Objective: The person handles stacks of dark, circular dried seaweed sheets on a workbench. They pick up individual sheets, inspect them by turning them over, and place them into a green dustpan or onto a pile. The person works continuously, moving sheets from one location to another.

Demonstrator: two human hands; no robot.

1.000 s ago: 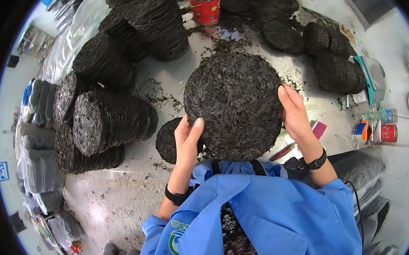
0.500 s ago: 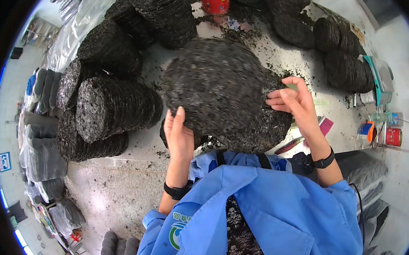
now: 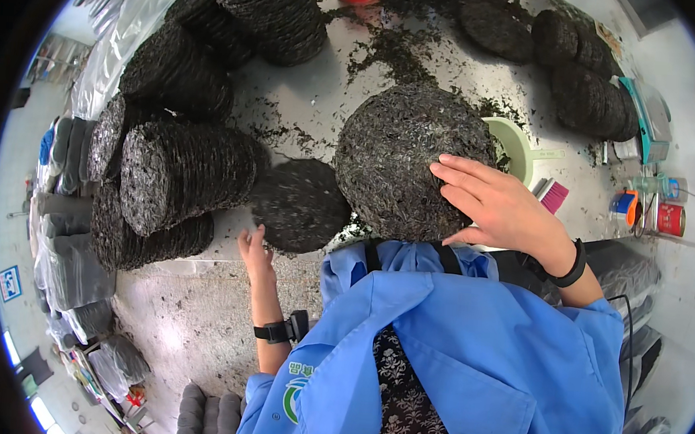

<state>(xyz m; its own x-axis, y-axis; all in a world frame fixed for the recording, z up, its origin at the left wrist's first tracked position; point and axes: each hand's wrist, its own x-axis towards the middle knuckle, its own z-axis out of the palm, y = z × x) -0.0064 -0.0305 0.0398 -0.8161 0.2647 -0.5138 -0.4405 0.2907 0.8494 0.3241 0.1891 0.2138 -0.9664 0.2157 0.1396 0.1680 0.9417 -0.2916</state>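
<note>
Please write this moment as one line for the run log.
right hand: flat on large dark pressed disc | left hand: open, beside small dark disc | metal table: crumbs

Tea-pressing workshop: stacked dark tea cakes (image 3: 181, 177)

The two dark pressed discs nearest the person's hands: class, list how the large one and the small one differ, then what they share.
The large disc is much wider than the small disc. The large disc is tilted up with the right hand flat on it; the small disc lies flat on the table, the left hand at its edge. Both are round, dark cakes of pressed leaves.
</note>
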